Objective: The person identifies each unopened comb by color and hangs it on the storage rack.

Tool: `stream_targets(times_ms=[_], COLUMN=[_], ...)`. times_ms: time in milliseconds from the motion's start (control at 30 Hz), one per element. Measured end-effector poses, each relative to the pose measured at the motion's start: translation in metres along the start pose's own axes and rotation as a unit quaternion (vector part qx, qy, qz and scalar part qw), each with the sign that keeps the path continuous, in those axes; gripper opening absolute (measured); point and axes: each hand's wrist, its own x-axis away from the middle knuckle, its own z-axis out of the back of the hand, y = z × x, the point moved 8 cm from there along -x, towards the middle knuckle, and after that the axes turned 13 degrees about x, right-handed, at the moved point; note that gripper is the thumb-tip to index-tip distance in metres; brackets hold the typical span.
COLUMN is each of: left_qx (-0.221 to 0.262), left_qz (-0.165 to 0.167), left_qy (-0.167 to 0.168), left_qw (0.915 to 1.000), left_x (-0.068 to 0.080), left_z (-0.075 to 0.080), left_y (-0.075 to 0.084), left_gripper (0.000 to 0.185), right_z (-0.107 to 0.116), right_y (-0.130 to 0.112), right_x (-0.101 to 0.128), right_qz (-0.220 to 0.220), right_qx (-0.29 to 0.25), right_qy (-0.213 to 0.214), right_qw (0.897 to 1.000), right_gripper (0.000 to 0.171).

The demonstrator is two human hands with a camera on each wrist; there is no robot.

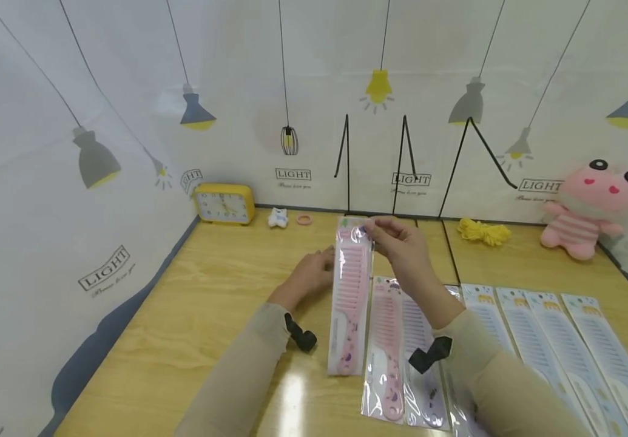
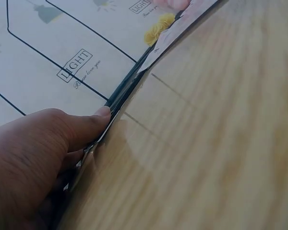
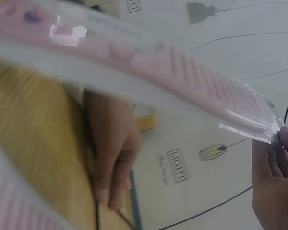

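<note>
My right hand [image 1: 403,249] pinches the top edge of a clear packet with a pink comb [image 1: 350,291], which hangs upright, handle down. Behind the packet, my left hand [image 1: 314,270] is partly hidden in the head view. The right wrist view shows that same left hand [image 3: 116,153] with its fingers on a black wire rack [image 3: 97,215]. In the left wrist view its thumb [image 2: 89,129] lies along a dark edge. On the table beside the held packet lie another packed pink comb [image 1: 387,340] and a purple one [image 1: 420,364].
Several packed blue combs [image 1: 543,340] lie in a row at the right. Along the back stand a yellow clock [image 1: 223,204], a small white bear figure [image 1: 278,218], a pink ring [image 1: 304,220], a bundle of yellow cord [image 1: 484,232] and a pink plush toy [image 1: 589,209].
</note>
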Motion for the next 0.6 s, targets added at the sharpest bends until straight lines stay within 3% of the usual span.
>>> stream_targets(times_ms=[133, 233, 400, 500, 600], left_qx=[-0.004, -0.002, 0.013, 0.018, 0.017], left_qz=[-0.025, -0.023, -0.003, 0.006, 0.008], left_qy=[0.001, -0.003, -0.008, -0.007, -0.004], left_qw=[0.9997, 0.9997, 0.9999, 0.9998, 0.9998], left_x=[0.0, -0.001, -0.003, -0.003, -0.002], left_z=[0.004, 0.003, -0.005, -0.005, -0.002], left_y=[0.001, -0.004, -0.012, -0.01, -0.006], left_gripper=[0.049, 0.052, 0.063, 0.067, 0.065], right_z=[-0.009, -0.012, -0.015, -0.015, -0.016], right_y=[-0.052, -0.079, -0.097, -0.102, -0.106], right_x=[-0.011, -0.018, -0.026, -0.031, -0.034], right_qz=[0.084, 0.138, 0.171, 0.185, 0.192], right_qx=[0.01, 0.082, 0.22, 0.26, 0.274], right_qy=[0.014, 0.046, 0.094, 0.114, 0.124], right_qw=[0.996, 0.986, 0.956, 0.941, 0.934], right_gripper=[0.018, 0.019, 0.021, 0.019, 0.018])
